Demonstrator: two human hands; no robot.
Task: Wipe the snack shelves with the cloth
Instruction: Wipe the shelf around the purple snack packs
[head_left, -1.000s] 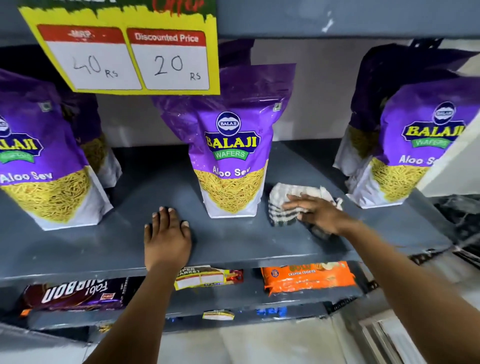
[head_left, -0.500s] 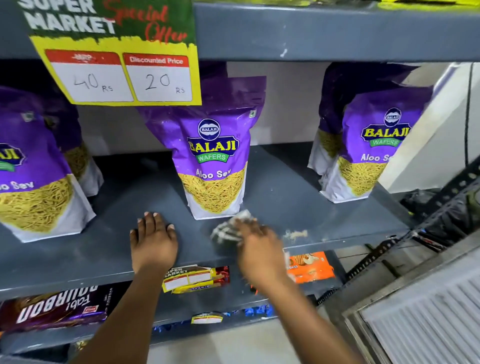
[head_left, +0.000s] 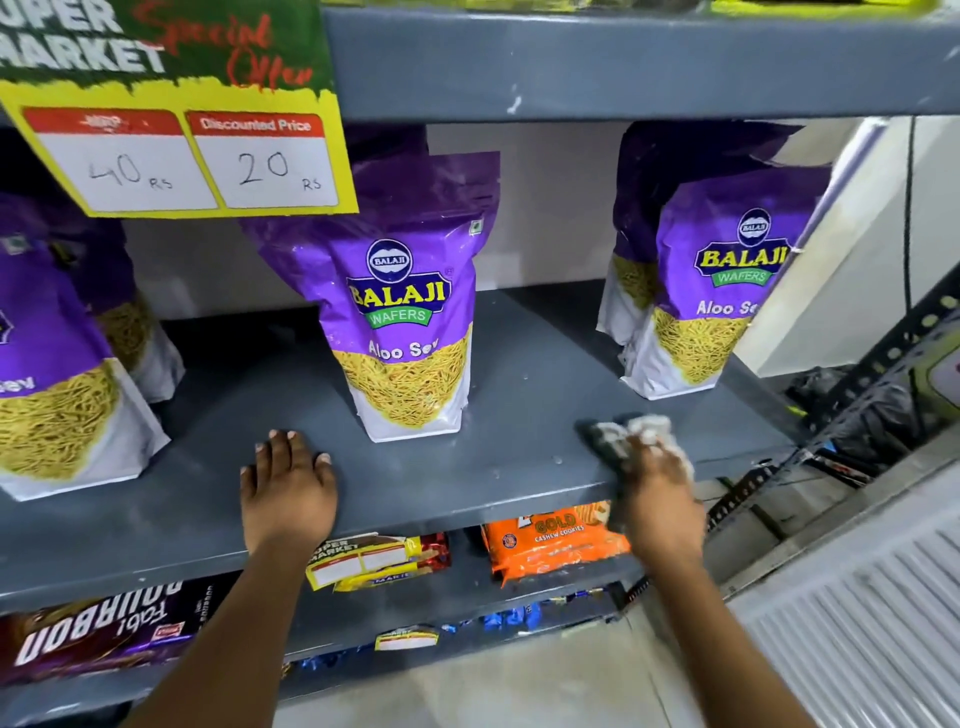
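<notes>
Supermkt: price sign (head_left: 176, 150), snack bags (head_left: 410, 322) on shelves (head_left: 519, 364).

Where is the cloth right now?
The cloth lies under the right hand near the shelf's front right edge, right of the middle Aloo Sev bag.

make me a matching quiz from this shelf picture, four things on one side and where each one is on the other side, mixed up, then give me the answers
Things:
1. cloth
2. left hand
3. orange cookie pack
4. price sign

Places:
A. hanging from the upper shelf, top left
B. flat on the grey shelf, left of the middle Aloo Sev bag
C. on the lower shelf, under the right hand
D. under the right hand, near the shelf's front right edge

Pairs: 1-D, 2-B, 3-C, 4-A
</notes>
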